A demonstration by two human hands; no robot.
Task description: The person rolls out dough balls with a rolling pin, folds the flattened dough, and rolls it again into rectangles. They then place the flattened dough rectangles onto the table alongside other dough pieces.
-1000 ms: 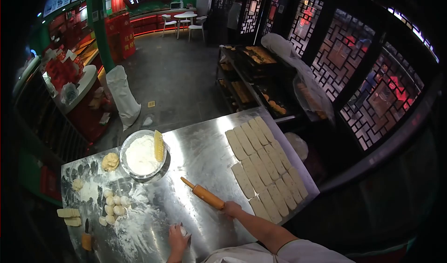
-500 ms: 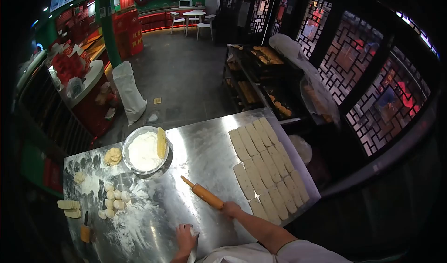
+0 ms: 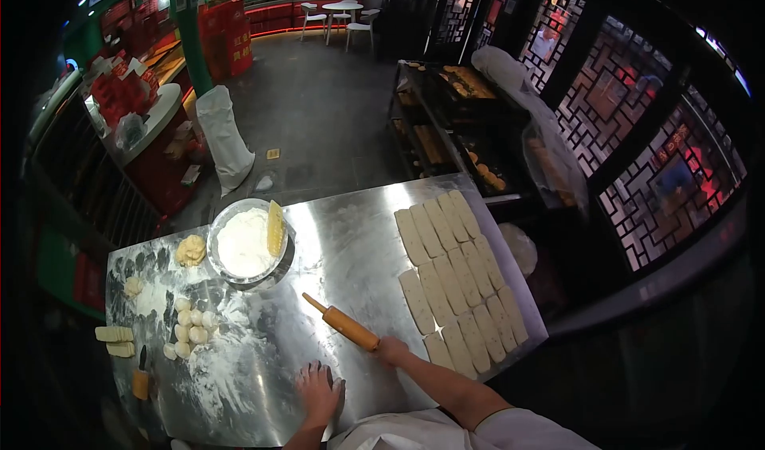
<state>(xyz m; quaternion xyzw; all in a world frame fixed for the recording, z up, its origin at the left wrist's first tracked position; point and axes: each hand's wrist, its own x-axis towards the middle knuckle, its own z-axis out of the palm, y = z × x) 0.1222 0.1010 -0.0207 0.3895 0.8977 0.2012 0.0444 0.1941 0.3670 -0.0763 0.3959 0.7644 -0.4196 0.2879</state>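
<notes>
My right hand [image 3: 390,351] is closed around the near handle of a wooden rolling pin [image 3: 351,328], which points up and left over the steel table [image 3: 351,251]. My left hand [image 3: 319,390] lies at the near edge of the table with fingers stretched out and white on the thumb, holding nothing I can see. Right of the rolling pin, flat dough strips [image 3: 450,283] are laid in rows. To the left are several small dough balls [image 3: 191,322] amid scattered flour. Behind them stands a bowl of flour [image 3: 245,243] with a yellow scraper [image 3: 275,228] in it.
A larger dough lump [image 3: 190,251] sits beside the bowl. Stacked dough strips [image 3: 115,334] and a wooden tool with a dark handle [image 3: 140,382] lie at the left edge. Beyond the table's far right corner stands a rack with trays of baked goods [image 3: 482,167].
My left hand has moved slightly forward and its fingers have spread on the table. A white strip that showed beside it is no longer seen. My right hand keeps holding the rolling pin.
</notes>
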